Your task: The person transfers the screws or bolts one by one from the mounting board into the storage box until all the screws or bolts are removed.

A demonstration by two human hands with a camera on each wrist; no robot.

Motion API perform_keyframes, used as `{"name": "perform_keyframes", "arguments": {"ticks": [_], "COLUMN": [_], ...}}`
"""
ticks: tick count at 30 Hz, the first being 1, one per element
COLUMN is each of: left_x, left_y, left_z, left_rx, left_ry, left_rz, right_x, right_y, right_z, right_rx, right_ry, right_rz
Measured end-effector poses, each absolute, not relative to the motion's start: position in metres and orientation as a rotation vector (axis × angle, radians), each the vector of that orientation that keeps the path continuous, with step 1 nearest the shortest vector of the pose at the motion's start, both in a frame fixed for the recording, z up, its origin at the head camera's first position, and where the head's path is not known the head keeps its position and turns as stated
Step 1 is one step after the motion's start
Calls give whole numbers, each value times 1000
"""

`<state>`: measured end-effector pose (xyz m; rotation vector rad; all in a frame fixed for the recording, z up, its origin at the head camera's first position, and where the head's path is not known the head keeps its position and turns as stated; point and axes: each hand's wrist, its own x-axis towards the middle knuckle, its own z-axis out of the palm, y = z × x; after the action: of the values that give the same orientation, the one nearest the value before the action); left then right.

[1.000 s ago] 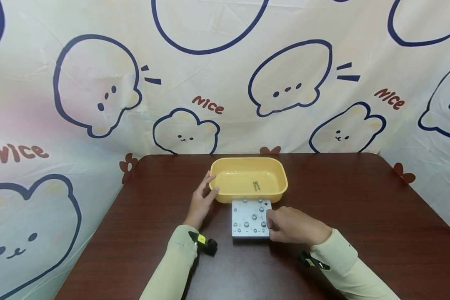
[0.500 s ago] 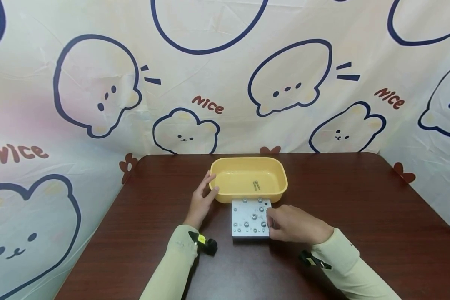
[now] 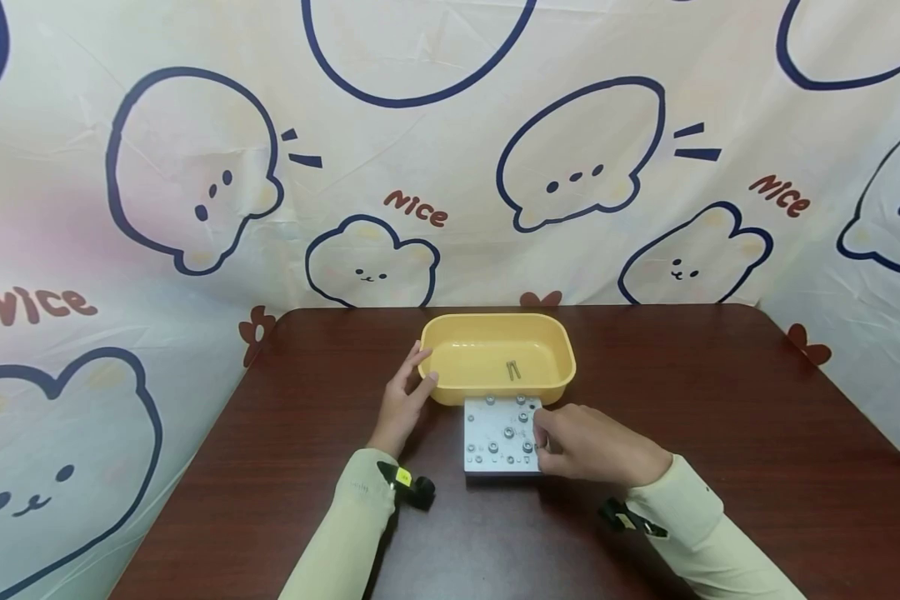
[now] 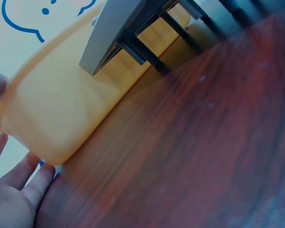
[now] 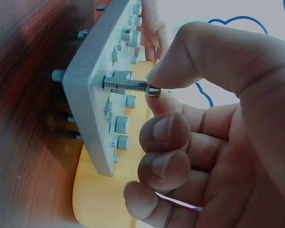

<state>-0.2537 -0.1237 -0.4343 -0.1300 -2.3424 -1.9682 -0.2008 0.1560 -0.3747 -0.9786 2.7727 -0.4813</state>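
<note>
My right hand [image 3: 592, 446] pinches a screw [image 5: 128, 84] near its head between thumb and index finger; the screw's threaded shaft stands upright to the plate, its tip at a hole. The silvery metal plate [image 3: 487, 429] carries several socket-head screws of different sizes. Their threaded ends stick out below it, as the left wrist view shows. My left hand [image 3: 401, 404] rests at the left end of a yellow tray [image 3: 495, 393], its fingers spread along the wall and the thumb at the front corner. In the head view my right fingers hide the pinched screw.
Two small slim metal pieces [image 3: 513, 371] lie inside the yellow tray. The plate sits right at the tray's front wall, on the dark brown wooden table [image 3: 690, 392]. A cartoon-printed cloth [image 3: 465, 158] hangs behind and beside the table.
My right hand has turned slightly and shifted a little up and to the right at the plate's right edge. The left hand, tray and plate stay in place.
</note>
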Motion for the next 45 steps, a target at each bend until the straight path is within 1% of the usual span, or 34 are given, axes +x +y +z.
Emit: {"name": "perform_keyframes", "arguments": {"ticks": [25,29,34,40,45], "left_x": [-253,-259,-275,-275,-274], "left_y": [-125,-126,-129,-128,-127], "left_z": [-432,-442,-464,-467,-469], "left_rx": [-96,-85,-77,-96,-89], "left_ry": [-2362,-2351,-2318,-2284,-2272], "left_rz": [-1973,-1980,-1990,-1959,-1935], "right_x": [-203,-206,-215,-237,-258], "right_y": [157,156,156,157,155], "right_z": [-363,-359,-348,-340,-340], "right_rx": [-1043,-1034,-952,-897,-801], "right_ry": [2838,2839,2838,2849,2828], "right_rz": [-601,-619,-614,-621,-633]}}
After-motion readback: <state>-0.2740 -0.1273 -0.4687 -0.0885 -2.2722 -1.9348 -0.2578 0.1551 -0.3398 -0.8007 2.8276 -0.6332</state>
